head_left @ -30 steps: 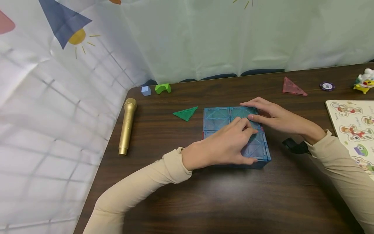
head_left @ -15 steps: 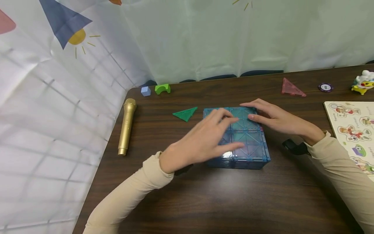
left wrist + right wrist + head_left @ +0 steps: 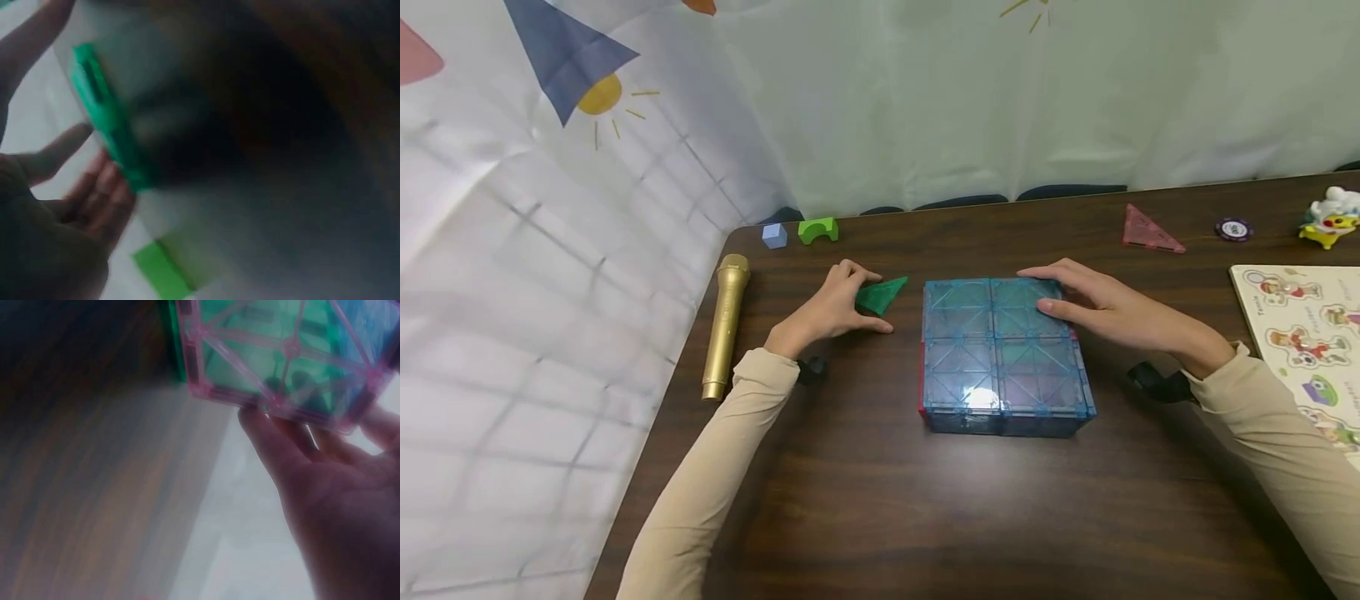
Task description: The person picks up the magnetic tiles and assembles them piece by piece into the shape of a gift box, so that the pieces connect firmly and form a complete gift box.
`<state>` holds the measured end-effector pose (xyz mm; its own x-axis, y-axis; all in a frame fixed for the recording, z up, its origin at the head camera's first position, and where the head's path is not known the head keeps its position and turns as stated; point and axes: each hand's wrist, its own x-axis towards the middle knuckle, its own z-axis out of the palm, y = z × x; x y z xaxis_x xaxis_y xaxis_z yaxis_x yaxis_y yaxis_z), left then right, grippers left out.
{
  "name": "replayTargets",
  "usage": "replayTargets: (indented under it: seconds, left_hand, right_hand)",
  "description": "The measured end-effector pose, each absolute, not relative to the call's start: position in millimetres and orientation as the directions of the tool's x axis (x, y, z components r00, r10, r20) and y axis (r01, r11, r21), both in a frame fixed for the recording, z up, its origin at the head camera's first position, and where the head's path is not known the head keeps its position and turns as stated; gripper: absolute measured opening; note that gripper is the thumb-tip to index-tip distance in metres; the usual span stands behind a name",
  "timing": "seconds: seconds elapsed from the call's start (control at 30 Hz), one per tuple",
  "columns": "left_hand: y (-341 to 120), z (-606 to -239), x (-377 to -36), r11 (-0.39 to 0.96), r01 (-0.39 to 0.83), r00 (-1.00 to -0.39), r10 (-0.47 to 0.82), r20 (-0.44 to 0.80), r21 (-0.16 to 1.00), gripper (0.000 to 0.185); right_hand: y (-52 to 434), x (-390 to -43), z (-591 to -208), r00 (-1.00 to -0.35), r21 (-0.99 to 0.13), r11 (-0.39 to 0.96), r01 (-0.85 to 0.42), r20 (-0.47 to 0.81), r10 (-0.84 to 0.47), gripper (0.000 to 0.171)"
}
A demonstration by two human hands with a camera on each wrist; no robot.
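In the head view a box of see-through magnetic tiles [image 3: 958,367] stands on the table, its top made of blue squares. My right hand [image 3: 1108,304] rests at its far right corner, thumb over the top and fingers at the far edge. A pink side tile [image 3: 287,347] faces the right wrist view, fingertips at its edge. Left of the box, my left hand [image 3: 823,308] reaches around a green triangle tile [image 3: 883,295], thumb and fingers spread to either side. Seen edge-on in the left wrist view, the green tile [image 3: 112,119] lies beside my fingers.
Left are a gold microphone [image 3: 726,325], a light blue cube [image 3: 774,235] and a green arch block [image 3: 817,229]. A pink triangle tile [image 3: 1150,229], poker chip [image 3: 1234,229], toy figure [image 3: 1330,218] and picture board [image 3: 1303,333] lie right. A curtain [image 3: 955,100] hangs behind.
My left hand has left the top of the box and moved left to the green triangle tile, uncovering the box's blue top. My right hand has stayed at the box's corner.
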<state>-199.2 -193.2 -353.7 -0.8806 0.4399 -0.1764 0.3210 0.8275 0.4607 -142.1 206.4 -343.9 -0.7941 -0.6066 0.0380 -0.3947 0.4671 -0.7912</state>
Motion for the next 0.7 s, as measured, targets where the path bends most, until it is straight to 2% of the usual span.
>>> replayTargets:
  seconds: [0.07, 0.3, 0.43, 0.6, 0.7]
  left_hand:
    - [-198.8, -359.0, -201.1, 0.832, 0.308, -0.877, 0.436, -0.202, 0.462, 0.084]
    - [-199.3, -361.3, -200.5, 0.813, 0.348, -0.868, 0.467, -0.167, 0.467, 0.063]
    - [-198.2, -357.3, -198.0, 0.829, 0.423, -0.856, 0.498, -0.137, 0.367, 0.057]
    - [-197.2, -353.4, -194.8, 0.799, 0.550, -0.817, 0.575, -0.043, 0.244, 0.036]
    - [-198.5, -353.6, -193.6, 0.793, 0.583, -0.806, 0.592, 0.001, 0.178, 0.022]
  right_hand:
    - [205.5, -142.4, -344.4, -0.795, -0.791, 0.470, -0.392, 0.034, -0.605, 0.049]
    - [206.6, -143.5, -346.7, -0.797, -0.798, 0.470, -0.378, 0.023, -0.603, 0.050]
    - [205.2, -141.7, -345.7, -0.806, -0.793, 0.481, -0.373, 0.020, -0.592, 0.049]
    - [203.6, -141.2, -344.9, -0.813, -0.792, 0.490, -0.364, 0.014, -0.583, 0.048]
    - [203.3, -141.7, -344.6, -0.815, -0.797, 0.489, -0.355, 0.007, -0.580, 0.048]
